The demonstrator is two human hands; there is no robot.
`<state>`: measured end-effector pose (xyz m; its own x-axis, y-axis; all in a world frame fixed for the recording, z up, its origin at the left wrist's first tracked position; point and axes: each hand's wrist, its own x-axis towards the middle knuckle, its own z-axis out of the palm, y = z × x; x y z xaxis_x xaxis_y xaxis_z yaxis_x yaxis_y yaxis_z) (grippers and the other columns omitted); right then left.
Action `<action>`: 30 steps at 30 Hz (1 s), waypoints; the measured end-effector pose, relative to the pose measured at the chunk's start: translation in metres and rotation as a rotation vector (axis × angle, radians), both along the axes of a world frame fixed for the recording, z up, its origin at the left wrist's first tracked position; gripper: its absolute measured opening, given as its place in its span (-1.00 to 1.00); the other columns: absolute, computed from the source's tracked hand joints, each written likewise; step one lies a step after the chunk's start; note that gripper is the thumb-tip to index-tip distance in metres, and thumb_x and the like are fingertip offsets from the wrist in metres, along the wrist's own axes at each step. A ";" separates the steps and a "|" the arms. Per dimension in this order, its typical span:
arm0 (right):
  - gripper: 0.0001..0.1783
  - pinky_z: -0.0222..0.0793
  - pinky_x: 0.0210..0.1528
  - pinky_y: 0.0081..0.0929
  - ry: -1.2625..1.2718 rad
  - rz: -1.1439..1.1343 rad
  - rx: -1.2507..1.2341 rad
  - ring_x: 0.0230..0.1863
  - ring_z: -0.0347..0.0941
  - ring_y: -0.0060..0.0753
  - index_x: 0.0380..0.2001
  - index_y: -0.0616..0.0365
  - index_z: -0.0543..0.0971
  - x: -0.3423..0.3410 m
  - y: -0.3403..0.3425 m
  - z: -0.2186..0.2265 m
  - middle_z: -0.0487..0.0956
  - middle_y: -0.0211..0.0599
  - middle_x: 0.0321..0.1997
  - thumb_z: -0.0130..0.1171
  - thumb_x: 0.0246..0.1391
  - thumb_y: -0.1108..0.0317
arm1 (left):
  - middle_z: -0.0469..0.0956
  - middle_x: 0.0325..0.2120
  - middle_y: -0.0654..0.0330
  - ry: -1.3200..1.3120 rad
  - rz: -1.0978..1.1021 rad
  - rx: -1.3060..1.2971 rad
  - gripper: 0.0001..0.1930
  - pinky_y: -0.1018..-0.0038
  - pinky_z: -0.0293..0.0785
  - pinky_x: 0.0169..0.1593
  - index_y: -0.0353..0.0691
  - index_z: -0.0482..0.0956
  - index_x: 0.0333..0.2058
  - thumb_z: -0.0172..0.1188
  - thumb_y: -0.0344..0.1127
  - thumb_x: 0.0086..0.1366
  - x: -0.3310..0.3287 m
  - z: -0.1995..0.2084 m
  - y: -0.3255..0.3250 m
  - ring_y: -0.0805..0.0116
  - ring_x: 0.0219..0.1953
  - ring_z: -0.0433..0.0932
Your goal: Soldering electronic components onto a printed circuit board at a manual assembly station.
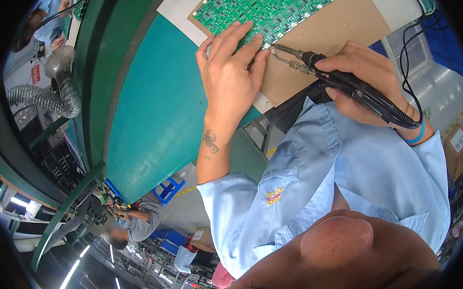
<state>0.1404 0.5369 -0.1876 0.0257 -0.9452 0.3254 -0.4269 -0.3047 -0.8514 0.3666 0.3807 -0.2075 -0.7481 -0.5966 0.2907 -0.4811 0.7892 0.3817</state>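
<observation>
A green circuit board (263,14) crowded with small parts lies on brown cardboard (318,55) at the top of the view. My left hand (232,67) rests over the board's near edge, fingers spread and bent with the tips on it. Its thumb and index fingertip are beside a small light part at that edge. Black soldering tweezers (360,90) are held in my right hand (369,73), fingers wrapped round the handle. Their two metal tips meet the board's edge close to my left thumb; exact contact is too small to tell.
A white sheet (183,8) lies under the cardboard on the green bench top (155,105). The tool's black cord (405,54) loops up at the right. A flexible metal duct (42,99) stands left, beyond a dark green rail. Another person (140,218) works farther off.
</observation>
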 end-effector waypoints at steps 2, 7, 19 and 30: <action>-0.49 0.38 -0.30 -0.50 0.019 0.004 0.000 -0.40 0.44 -0.32 -0.01 0.28 0.70 -0.003 0.000 0.003 0.66 -0.26 -0.31 0.37 -0.17 0.56 | 0.71 0.09 0.33 -0.017 0.006 -0.003 -0.78 0.24 0.28 0.34 -0.12 0.84 -0.18 0.51 -0.32 0.16 -0.002 0.003 0.000 0.30 0.21 0.61; -0.49 0.40 -0.30 -0.51 0.030 -0.029 -0.034 -0.40 0.46 -0.33 -0.02 0.27 0.71 -0.012 0.005 0.014 0.68 -0.26 -0.30 0.39 -0.17 0.56 | 0.70 0.08 0.31 -0.004 -0.001 0.005 -0.79 0.20 0.26 0.35 -0.12 0.83 -0.19 0.48 -0.32 0.18 -0.003 0.002 -0.001 0.29 0.22 0.60; -0.37 0.42 0.28 -0.35 -0.163 -0.705 0.260 0.13 0.56 -0.17 0.32 0.25 0.47 -0.154 0.008 -0.081 0.60 -0.11 0.24 0.32 0.17 0.43 | 0.68 0.11 0.28 -0.029 0.019 0.020 -0.78 0.16 0.26 0.36 -0.14 0.82 -0.15 0.46 -0.33 0.21 0.002 0.003 0.005 0.27 0.27 0.58; -0.46 0.44 -0.23 -0.48 0.010 -0.147 -0.128 -0.34 0.52 -0.28 0.02 0.28 0.70 -0.011 0.007 0.008 0.70 -0.22 -0.23 0.39 -0.16 0.58 | 0.66 0.21 0.23 0.067 0.045 0.089 -0.68 0.11 0.19 0.45 -0.17 0.80 -0.05 0.50 -0.30 0.20 0.016 0.000 0.005 0.19 0.37 0.51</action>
